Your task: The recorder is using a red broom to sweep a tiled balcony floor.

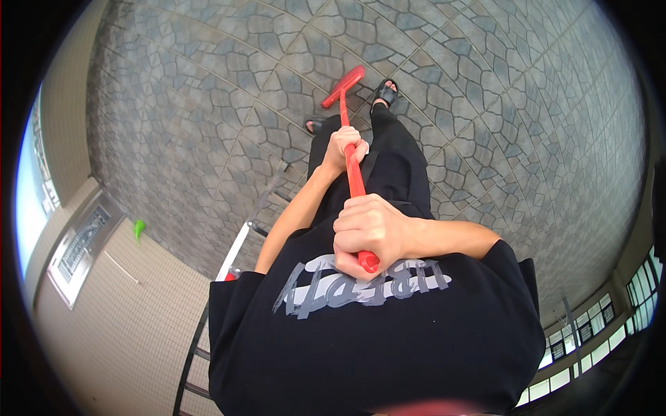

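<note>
A red long-handled broom (355, 177) slants down in front of my body. My left hand (343, 148) is wrapped round the middle of its handle. Nearer my chest, my right hand (370, 231) grips the upper part, and the handle's end pokes out below the fist. The red broom head (343, 87) is at the stone-patterned floor, just ahead of my feet and between them. Whether the bristles touch the floor, I cannot tell.
My black sandal (386, 92) stands right of the broom head; the other foot is partly hidden by my trousers. A ladder-like frame (236, 251) stands close on my left. Farther left are a tiled wall (104, 305), a framed panel (84, 239) and a bright green object (139, 229).
</note>
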`<state>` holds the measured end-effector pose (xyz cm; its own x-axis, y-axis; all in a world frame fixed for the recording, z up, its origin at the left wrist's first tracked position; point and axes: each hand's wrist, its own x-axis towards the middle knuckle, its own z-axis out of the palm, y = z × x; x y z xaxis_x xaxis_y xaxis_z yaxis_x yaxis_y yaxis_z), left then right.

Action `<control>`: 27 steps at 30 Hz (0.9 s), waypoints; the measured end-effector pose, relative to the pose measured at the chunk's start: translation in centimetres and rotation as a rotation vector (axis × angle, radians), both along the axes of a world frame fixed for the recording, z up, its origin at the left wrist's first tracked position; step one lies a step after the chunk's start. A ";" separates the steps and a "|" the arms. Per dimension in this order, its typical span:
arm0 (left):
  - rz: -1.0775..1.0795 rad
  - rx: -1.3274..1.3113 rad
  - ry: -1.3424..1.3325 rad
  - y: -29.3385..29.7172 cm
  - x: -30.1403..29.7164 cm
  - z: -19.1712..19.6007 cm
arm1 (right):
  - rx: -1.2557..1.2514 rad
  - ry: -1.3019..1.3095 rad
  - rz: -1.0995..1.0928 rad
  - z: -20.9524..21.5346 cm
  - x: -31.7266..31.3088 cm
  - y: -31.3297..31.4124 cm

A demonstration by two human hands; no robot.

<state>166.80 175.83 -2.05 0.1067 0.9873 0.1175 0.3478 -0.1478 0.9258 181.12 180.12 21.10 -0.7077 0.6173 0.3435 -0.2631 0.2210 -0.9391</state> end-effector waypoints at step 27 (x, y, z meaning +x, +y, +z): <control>0.949 0.034 0.167 -6.3 5.1 -2.9 | 0.013 0.109 0.850 -4.4 1.5 4.1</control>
